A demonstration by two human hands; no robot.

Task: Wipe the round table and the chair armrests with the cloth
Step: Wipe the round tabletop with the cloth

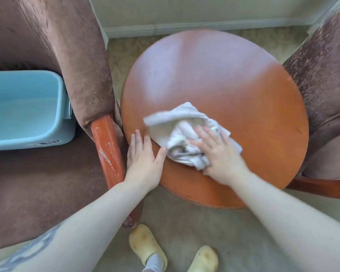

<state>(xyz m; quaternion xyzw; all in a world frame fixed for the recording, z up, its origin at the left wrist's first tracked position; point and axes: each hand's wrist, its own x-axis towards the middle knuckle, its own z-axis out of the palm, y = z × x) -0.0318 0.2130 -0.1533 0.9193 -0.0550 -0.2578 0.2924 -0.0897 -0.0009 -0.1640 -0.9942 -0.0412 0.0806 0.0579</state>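
The right hand (217,154) is laid flat, fingers spread, on the crumpled white cloth (182,134), which is pressed onto the near left part of the round table (243,91). The left hand (143,160) is rested open, holding nothing, on the table's edge beside the wooden armrest (106,146) of the brown chair (47,183). A blue tub (26,110) is set on the seat.

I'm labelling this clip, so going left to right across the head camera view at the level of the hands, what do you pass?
Blue tub → orange wooden armrest → left hand, flat on the round table edge → cloth → right hand pressing on the cloth → brown chair on the far right.
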